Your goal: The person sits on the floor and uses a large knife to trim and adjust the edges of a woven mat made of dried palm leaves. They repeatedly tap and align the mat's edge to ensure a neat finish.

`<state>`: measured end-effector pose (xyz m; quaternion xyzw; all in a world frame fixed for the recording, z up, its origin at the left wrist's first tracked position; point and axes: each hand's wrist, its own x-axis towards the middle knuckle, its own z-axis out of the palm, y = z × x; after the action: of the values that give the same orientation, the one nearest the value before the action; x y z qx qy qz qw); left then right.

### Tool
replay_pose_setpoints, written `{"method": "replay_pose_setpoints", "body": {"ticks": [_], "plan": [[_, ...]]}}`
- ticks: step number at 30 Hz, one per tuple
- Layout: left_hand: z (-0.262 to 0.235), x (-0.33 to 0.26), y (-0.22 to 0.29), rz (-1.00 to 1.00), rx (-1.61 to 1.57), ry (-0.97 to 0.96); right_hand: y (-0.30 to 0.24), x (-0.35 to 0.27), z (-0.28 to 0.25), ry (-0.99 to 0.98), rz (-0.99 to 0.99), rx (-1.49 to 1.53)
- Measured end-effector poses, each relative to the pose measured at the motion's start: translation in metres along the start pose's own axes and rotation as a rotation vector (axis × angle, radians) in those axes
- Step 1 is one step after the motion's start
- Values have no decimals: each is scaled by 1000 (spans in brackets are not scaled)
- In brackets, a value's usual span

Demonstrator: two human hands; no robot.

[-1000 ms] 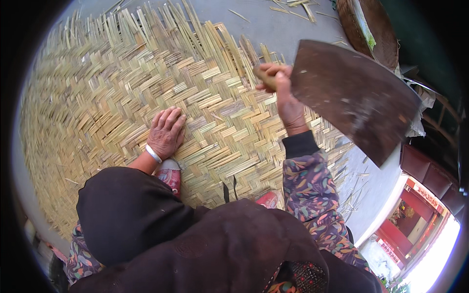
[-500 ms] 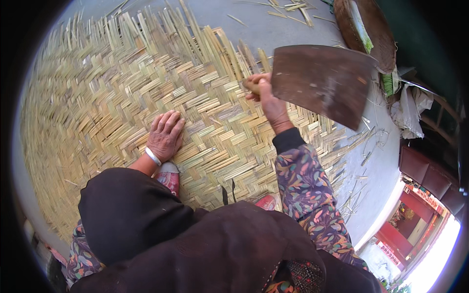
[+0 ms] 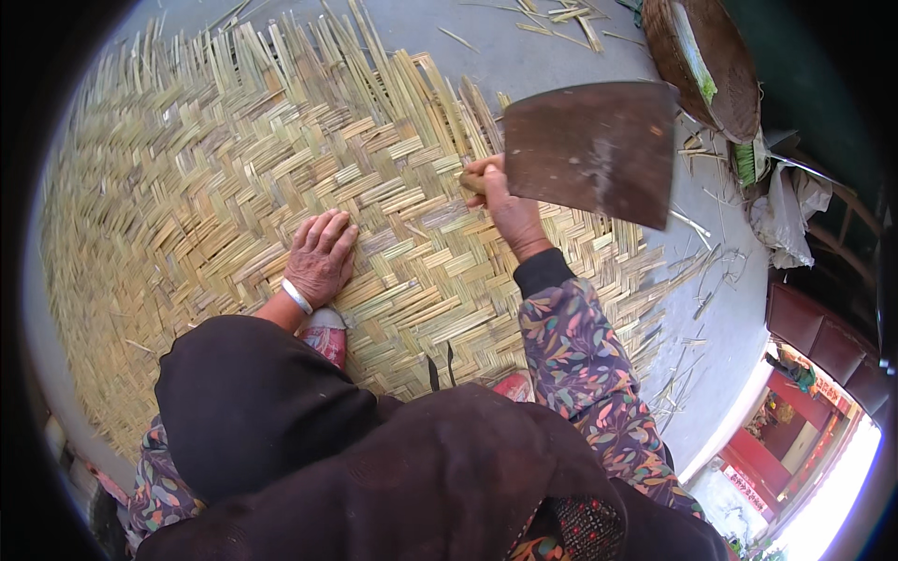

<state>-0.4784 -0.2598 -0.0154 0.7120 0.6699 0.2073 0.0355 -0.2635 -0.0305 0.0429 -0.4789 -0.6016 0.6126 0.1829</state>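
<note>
While the left hand (image 3: 321, 257) lies flat, palm down and fingers spread loosely on the woven bamboo mat (image 3: 215, 196), the right hand (image 3: 500, 201) is closed around the wooden handle of a broad cleaver (image 3: 594, 150). Blade is raised off the weave, flat face toward the camera, long axis running out to the person's right from the fist, lower edge tilted down toward the mat's right border.

Key relation: cleaver sits right of and slightly ahead of the left hand, well apart from it, with a stretch of finished herringbone weave between them. Right hand is the nearer one to the loose strip ends (image 3: 468, 103) sticking out at the mat's far edge; those strips run away from the person, roughly crosswise to the blade's length. Left hand is pinning the weave nearer the body, just ahead of the red shoe (image 3: 325, 338).

Also in view: round woven basket (image 3: 706, 61) at top right on the grey concrete floor (image 3: 561, 47), scattered bamboo slivers (image 3: 697, 280) beside the mat's right edge, white bangle (image 3: 297, 297) on the left wrist
</note>
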Motion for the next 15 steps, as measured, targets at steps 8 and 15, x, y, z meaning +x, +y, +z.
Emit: {"method": "replay_pose_setpoints", "body": {"ticks": [8, 15], "plan": [[2, -2, -1, -18, -36, -33, -65, -16, -27, 29, -348, 105], [2, 0, 0, 9, -26, 11, 24, 4, -6, 119, -31, 41]]}}
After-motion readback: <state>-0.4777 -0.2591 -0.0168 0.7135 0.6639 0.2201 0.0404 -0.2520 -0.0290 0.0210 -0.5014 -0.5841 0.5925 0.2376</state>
